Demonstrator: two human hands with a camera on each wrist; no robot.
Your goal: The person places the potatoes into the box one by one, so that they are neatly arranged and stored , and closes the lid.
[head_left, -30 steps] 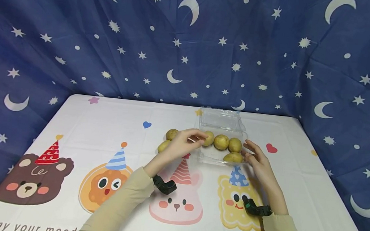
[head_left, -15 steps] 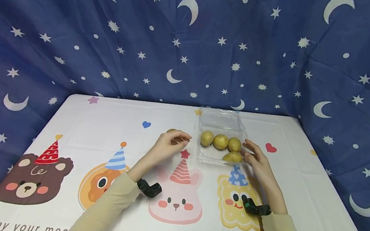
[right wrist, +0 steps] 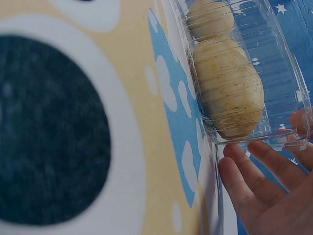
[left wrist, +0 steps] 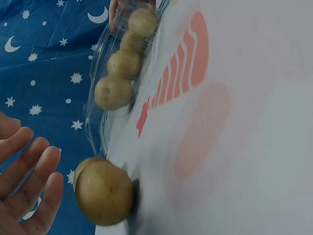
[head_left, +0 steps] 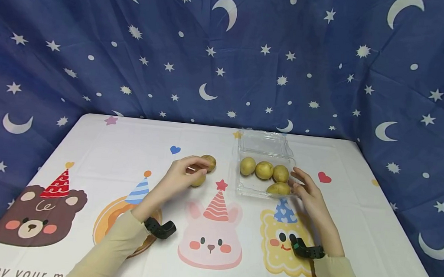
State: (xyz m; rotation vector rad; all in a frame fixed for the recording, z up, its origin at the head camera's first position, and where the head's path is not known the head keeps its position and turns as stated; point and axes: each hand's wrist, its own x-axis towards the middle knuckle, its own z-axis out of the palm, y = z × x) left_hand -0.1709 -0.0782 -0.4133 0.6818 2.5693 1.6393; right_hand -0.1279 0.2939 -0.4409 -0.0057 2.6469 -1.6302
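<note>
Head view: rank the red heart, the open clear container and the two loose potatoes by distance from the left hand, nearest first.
1. Loose potatoes: right at the left hand, partly hidden by it; the two are too close to call.
2. Open clear container: further to the right.
3. Red heart: printed, past the container's right side.

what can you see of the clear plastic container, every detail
The clear plastic container looks thin, shiny and partly ribbed. Its lid lies open on its far side. It sits upright on the white tablecloth, right of centre in the head view, holding four potatoes: three in a row at the back, one at the front right. The right hand touches its right side.
</note>
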